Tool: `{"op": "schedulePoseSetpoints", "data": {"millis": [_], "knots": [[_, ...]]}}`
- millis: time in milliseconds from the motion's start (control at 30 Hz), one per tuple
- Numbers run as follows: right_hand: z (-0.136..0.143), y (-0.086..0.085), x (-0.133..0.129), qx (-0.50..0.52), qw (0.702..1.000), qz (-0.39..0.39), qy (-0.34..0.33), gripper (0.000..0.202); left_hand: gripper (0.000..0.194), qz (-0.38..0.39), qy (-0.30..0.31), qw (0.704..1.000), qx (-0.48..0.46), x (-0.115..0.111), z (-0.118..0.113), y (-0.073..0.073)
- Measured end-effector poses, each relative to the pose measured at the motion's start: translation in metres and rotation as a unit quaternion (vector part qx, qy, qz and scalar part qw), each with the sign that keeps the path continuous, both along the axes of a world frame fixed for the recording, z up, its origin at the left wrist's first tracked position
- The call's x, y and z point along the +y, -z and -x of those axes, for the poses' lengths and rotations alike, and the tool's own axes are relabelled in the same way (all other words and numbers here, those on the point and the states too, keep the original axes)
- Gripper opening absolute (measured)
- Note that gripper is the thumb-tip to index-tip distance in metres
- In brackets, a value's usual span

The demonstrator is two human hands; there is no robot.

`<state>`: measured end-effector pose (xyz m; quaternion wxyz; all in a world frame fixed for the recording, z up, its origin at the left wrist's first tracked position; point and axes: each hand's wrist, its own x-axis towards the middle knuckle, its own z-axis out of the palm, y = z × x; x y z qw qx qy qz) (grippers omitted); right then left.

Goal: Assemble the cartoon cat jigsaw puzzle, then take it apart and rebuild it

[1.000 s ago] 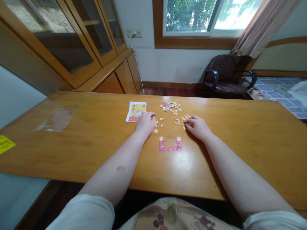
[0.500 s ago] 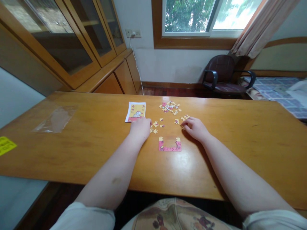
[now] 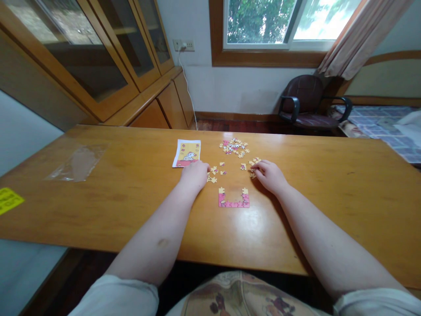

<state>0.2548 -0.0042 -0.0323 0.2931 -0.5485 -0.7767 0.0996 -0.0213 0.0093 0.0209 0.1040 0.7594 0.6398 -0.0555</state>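
Observation:
My left hand (image 3: 194, 174) rests on the table below the picture card (image 3: 188, 151), its fingers curled beside several loose yellow puzzle pieces (image 3: 213, 180). Whatever those fingers may hold is hidden. To the right, my right hand (image 3: 270, 174) has thumb and fingers bent together on a puzzle piece (image 3: 253, 175) in a small yellow group. Between the hands lie a few single pieces, one being a yellow piece (image 3: 243, 166). Nearer to me is a joined U-shaped puzzle border (image 3: 234, 204), pink along the bottom with yellow upper ends.
A heap of mixed puzzle pieces (image 3: 234, 146) lies toward the table's far edge. On the left are a clear plastic bag (image 3: 79, 163) and a yellow label (image 3: 10, 200). Beyond the wooden table (image 3: 131, 197) stand a glass-door cabinet (image 3: 144, 83) and an armchair (image 3: 305, 101).
The fingers of my right hand have shifted slightly at the yellow pieces. My left hand stays in nearly the same place, and the puzzle border is unchanged.

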Motion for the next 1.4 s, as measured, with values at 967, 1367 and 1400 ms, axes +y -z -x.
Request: {"op": "schedulePoseSetpoints", "data": {"millis": [967, 1367, 1400], "knots": [[0.002, -0.001, -0.001, 0.012, 1.0, -0.011, -0.008, 0.022, 0.015, 0.027, -0.032, 0.962, -0.269, 0.003, -0.008, 0.012], [0.003, -0.002, -0.001, 0.016, 1.0, -0.019, -0.01, 0.021, 0.017, 0.047, -0.016, 0.962, -0.269, -0.003, -0.02, 0.018], [0.003, -0.002, -0.002, 0.017, 1.0, -0.017, -0.01, 0.021, 0.017, 0.049, -0.015, 0.963, -0.266, -0.004, -0.021, 0.017]]}}
